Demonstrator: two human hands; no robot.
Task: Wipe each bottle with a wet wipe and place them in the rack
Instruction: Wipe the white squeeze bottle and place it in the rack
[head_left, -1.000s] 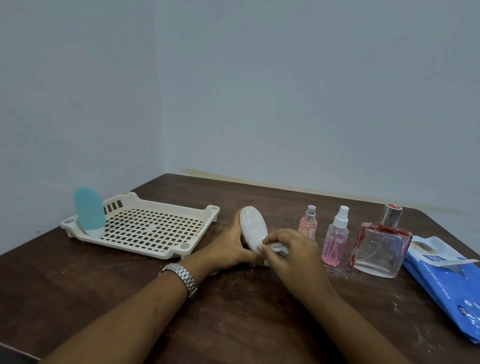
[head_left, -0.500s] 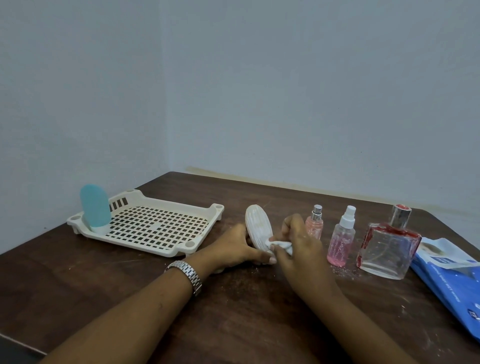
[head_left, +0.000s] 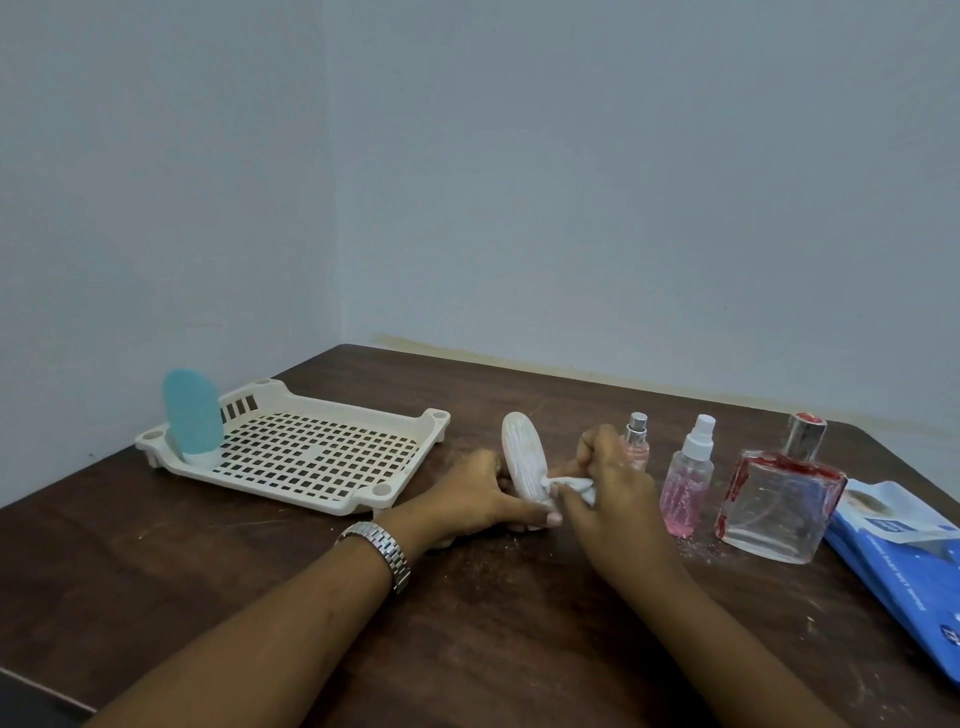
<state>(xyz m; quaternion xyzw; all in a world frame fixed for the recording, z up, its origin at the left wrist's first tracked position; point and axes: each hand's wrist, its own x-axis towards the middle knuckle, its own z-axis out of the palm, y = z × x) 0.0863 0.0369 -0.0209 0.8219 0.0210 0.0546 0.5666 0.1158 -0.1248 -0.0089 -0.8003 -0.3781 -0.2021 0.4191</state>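
At the far left a blue bottle stands upright in the left corner of the white rack, already put away. Right of the rack, the left hand grips the base of the white ribbed bottle, fingers wrapped round it, holding it upright on the table. The right hand is curled closed, pinching a bunched wet wipe against the bottle's lower right side. Further right, three bottles wait: a small pink spray bottle, a taller pink spray bottle and a square glass bottle. A blue wipes pack lies at the far right.

The right hand works just beside the small pink bottle, so a wide stroke could likely knock it over. A wet, smooth bottle might also slip in the left hand's low grip.
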